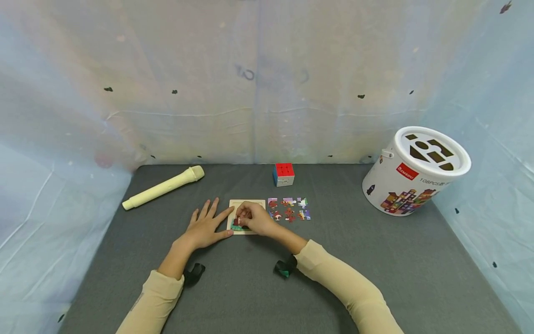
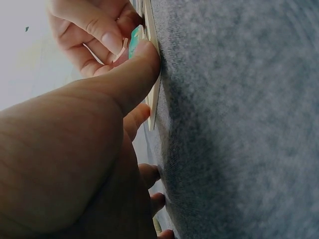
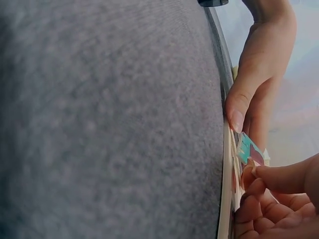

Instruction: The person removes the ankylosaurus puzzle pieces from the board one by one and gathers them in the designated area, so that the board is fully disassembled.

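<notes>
A small wooden puzzle tray (image 1: 247,201) lies on the grey tabletop in the head view. My left hand (image 1: 204,230) is spread flat at its left side, thumb and index fingertip on the tray's edge. Over the tray, my right hand (image 1: 260,220) pinches a jigsaw piece (image 3: 244,148) with green and dark red on it, between thumb and fingers. In the right wrist view this piece stands tilted up from the tray, close to the left thumb. The right hand covers much of the tray's inside. Several loose jigsaw pieces (image 1: 289,213) lie in two rows right of the tray.
Behind the tray stands a puzzle cube (image 1: 285,175) with a red top. A pale yellow microphone-shaped object (image 1: 163,188) lies at the back left. At the back right is a large white bucket (image 1: 406,185) with shaped holes in its lid. Plastic sheeting hangs behind the table.
</notes>
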`<action>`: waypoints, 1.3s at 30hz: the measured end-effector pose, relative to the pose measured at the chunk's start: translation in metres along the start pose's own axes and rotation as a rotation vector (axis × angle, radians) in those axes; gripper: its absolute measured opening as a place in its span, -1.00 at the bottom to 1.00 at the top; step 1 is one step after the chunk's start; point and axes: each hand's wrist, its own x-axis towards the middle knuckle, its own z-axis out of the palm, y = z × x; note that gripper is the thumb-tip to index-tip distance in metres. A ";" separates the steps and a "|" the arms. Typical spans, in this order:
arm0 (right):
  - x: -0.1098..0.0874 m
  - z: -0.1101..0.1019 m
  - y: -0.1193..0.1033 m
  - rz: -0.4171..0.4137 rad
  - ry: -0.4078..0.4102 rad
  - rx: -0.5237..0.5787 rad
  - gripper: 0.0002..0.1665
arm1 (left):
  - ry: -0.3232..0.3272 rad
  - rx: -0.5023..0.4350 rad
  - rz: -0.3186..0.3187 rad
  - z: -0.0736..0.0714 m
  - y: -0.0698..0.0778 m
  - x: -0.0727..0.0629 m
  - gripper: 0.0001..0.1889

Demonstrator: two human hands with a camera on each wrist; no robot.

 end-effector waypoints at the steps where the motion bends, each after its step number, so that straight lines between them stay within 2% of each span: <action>1: 0.000 -0.001 0.000 -0.001 -0.002 0.010 -0.85 | 0.002 0.001 0.002 0.000 0.000 0.000 -0.20; 13: -0.007 -0.017 0.002 -0.068 -0.075 0.033 -0.87 | -0.001 -0.002 0.010 0.000 0.001 0.002 -0.19; 22: -0.031 -0.041 0.011 -0.064 -0.048 -0.015 -0.89 | -0.005 0.001 -0.001 0.001 0.003 0.003 -0.19; 29: -0.053 -0.060 0.013 -0.066 0.007 0.005 -0.88 | 0.005 -0.006 0.009 0.001 0.001 0.001 -0.19; 35: -0.066 -0.070 0.026 -0.042 0.016 -0.026 -0.88 | 0.016 -0.013 0.008 0.000 0.002 -0.001 -0.19; 39: -0.073 -0.073 0.027 -0.047 0.007 -0.036 -0.89 | 0.011 -0.012 0.005 -0.001 0.002 0.000 -0.19</action>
